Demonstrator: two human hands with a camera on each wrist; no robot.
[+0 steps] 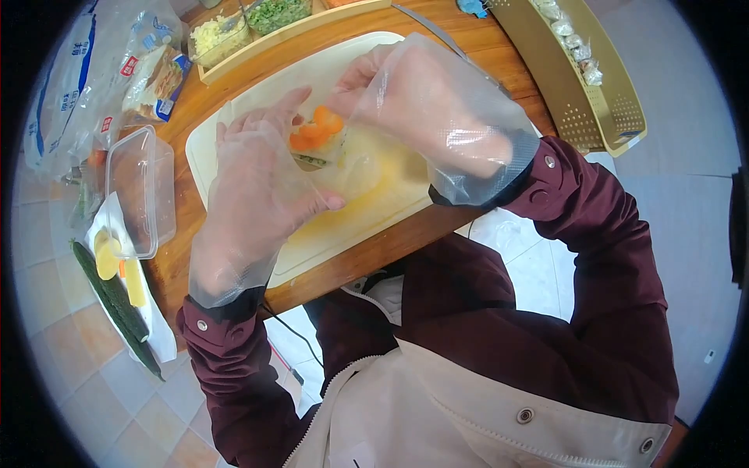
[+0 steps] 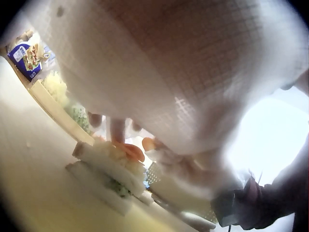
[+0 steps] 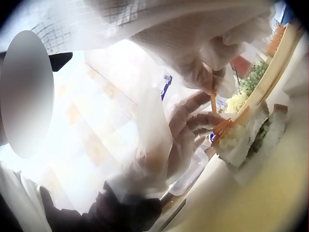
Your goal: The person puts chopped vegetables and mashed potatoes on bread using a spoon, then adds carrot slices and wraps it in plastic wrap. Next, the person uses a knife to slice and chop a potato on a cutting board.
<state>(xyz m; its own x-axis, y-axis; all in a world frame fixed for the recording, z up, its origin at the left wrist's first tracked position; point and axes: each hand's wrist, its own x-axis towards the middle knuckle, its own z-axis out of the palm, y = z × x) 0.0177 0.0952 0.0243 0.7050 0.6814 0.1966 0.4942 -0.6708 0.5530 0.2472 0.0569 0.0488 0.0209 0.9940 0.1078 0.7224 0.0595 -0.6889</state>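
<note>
A layered stack of white bread with a green filling sits on the cream cutting board (image 1: 359,249). Its bread (image 3: 241,150) carries a pale, crumbly topping, and overlapping orange carrot slices (image 1: 312,134) lie on that. Both hands wear clear plastic gloves. My right hand (image 1: 425,101) is above the stack's far right side, pinching a thin carrot slice (image 3: 213,102) on edge between thumb and fingers. My left hand (image 1: 253,183) is spread along the left side, fingers loosely extended with their tips at the laid carrot slices. It partly hides the stack in the head view.
A wooden tray (image 1: 292,25) at the back holds dishes of chopped food. A knife (image 1: 437,31) lies behind my right hand, near a tan basket (image 1: 538,54) of wrapped pieces. Leftward are a clear plastic container (image 1: 140,195), a cucumber (image 1: 117,300) and plastic-wrapped packages (image 1: 148,82).
</note>
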